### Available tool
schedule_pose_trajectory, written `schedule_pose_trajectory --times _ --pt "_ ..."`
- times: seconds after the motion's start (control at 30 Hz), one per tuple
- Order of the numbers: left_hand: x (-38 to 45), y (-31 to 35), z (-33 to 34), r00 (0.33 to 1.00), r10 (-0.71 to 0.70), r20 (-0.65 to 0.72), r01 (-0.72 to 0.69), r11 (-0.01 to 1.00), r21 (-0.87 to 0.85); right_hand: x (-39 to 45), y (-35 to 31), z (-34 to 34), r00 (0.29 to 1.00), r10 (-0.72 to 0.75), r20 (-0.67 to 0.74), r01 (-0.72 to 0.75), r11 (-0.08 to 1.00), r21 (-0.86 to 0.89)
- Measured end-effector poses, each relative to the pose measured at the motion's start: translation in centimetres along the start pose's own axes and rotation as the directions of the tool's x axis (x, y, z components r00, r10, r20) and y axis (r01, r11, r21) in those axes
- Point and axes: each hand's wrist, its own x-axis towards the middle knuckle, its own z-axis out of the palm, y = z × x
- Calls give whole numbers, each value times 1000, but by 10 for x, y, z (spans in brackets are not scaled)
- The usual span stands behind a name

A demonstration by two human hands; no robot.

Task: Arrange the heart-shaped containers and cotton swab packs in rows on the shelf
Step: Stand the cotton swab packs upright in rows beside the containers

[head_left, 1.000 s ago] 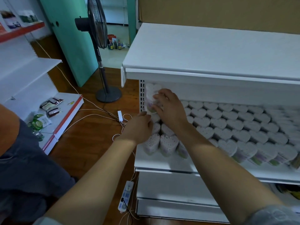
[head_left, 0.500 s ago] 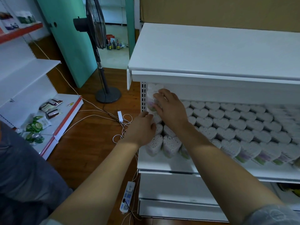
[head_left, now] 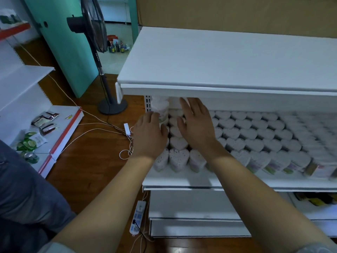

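Several rows of white heart-shaped containers [head_left: 253, 136] of cotton swabs fill the white shelf [head_left: 182, 181]. At the back left corner one container [head_left: 160, 108] stands stacked on top of the others. My left hand [head_left: 149, 136] lies flat over the leftmost containers, its fingertips just below that stacked one. My right hand [head_left: 197, 123] hovers with fingers spread over the containers just right of it, holding nothing. A front-row heart container [head_left: 178, 159] shows between my wrists. Rectangular swab packs [head_left: 317, 168] sit at the front right.
The shelf board above [head_left: 228, 70] overhangs the back rows closely. A standing fan [head_left: 96, 31], loose cables [head_left: 102, 125] and a power strip [head_left: 138, 216] are on the wooden floor to the left. A low shelf [head_left: 60, 132] with packets stands far left.
My right hand has let go of the stacked container at the back left and moved right, opening flat. My left hand has shifted slightly forward over the leftmost containers.
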Motion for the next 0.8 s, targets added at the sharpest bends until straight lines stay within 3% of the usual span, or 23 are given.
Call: schedule_pose_trajectory --times 0.13,0.33,0.43,0.63,0.8 --pt "1 39 9 998 49 -33 -48 998 32 -20 29 -27 997 74 24 -72 995 -65" --pt "-14 126 47 994 105 21 -106 993 52 -69 92 -81 981 169 96 -159 982 -103" --pt "-28 189 75 988 119 99 -127 989 76 -103 142 -116 972 220 80 -206 967 -149" --pt "-67 336 143 983 173 55 -176 983 56 -181 267 -196 962 264 69 -243 945 -218" --pt "-88 460 193 960 247 134 -256 965 59 -246 370 -256 937 348 30 -327 904 -274"
